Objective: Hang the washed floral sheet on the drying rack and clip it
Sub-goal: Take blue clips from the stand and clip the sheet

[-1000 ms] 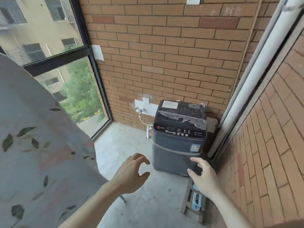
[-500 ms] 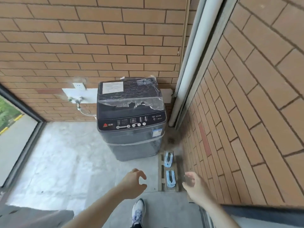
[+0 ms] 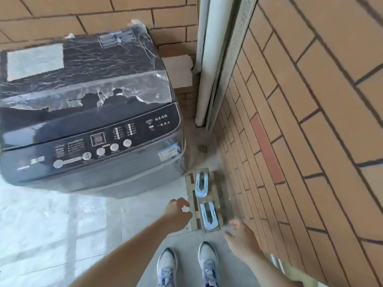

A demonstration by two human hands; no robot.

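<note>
Reaching for the clips
Your left hand (image 3: 178,212) and right hand (image 3: 241,235), both loose and empty, flank two blue clips (image 3: 208,214) lying on a low wooden rack (image 3: 191,195), ready to lift them.

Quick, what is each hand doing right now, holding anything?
Left hand: open, fingers loosely curled, holding nothing.
Right hand: open, empty, blurred.
</note>
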